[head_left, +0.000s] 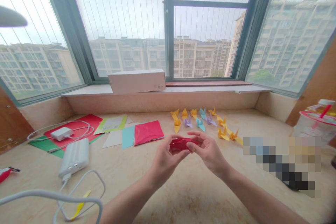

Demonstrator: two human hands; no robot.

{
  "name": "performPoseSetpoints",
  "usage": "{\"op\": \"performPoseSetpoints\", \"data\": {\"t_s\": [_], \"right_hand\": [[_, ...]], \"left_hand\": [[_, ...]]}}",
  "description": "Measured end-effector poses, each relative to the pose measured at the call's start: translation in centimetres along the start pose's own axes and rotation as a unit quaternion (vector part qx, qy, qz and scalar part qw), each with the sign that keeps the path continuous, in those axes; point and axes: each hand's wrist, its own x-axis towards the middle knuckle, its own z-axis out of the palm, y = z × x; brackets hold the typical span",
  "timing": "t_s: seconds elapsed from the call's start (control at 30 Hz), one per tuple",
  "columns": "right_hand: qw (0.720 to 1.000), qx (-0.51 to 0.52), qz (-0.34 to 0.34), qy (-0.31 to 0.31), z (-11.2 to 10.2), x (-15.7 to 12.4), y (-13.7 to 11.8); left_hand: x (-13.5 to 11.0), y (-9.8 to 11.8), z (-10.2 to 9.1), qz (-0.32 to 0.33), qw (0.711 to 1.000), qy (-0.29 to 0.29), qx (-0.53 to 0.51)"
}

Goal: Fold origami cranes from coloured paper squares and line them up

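A small folded piece of red paper (181, 144) is held above the stone counter between both hands. My left hand (165, 157) grips its left end with thumb and fingers closed. My right hand (207, 150) pinches its right end from above. Behind the hands lies a stack of red paper sheets (148, 132) beside a light blue sheet (128, 136) and a white sheet (113, 139). A row of several folded paper cranes (202, 120) in yellow, purple and teal stands further back to the right.
A white power bank (74, 156) with a cable (78, 189) lies at the left, near a white charger (61, 133) on red and green sheets (76, 127). A white box (136, 81) sits on the window sill. A plastic cup (313, 124) stands at the right.
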Motion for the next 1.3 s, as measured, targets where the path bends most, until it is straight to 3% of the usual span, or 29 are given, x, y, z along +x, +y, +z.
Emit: {"op": "performPoseSetpoints", "data": {"t_s": [0.4,0.57,0.77,0.97,1.13,1.3], "right_hand": [[0.997,-0.07,0.0,-0.017,0.1,-0.4,0.3],[0.998,-0.062,0.005,-0.016,0.3,-0.5,0.3],[0.998,-0.039,0.026,-0.051,-0.4,-0.1,-0.5],[0.996,-0.036,0.029,-0.082,-1.0,0.3,-1.3],[0.997,-0.017,0.031,-0.069,-1.0,0.4,-0.9],[0.998,0.003,0.022,-0.052,-0.7,0.3,0.0]], "left_hand": [[0.0,-0.8,-0.2,0.088,0.982,0.017,0.165],[0.0,-0.7,-0.3,0.102,0.977,0.015,0.188],[0.0,-0.5,-0.4,0.097,0.981,-0.011,0.167],[0.1,-0.7,-0.5,0.068,0.99,0.002,0.122],[0.2,-0.7,-0.4,0.048,0.998,-0.002,0.04],[0.1,-0.5,-0.1,0.026,0.999,0.014,0.026]]}}
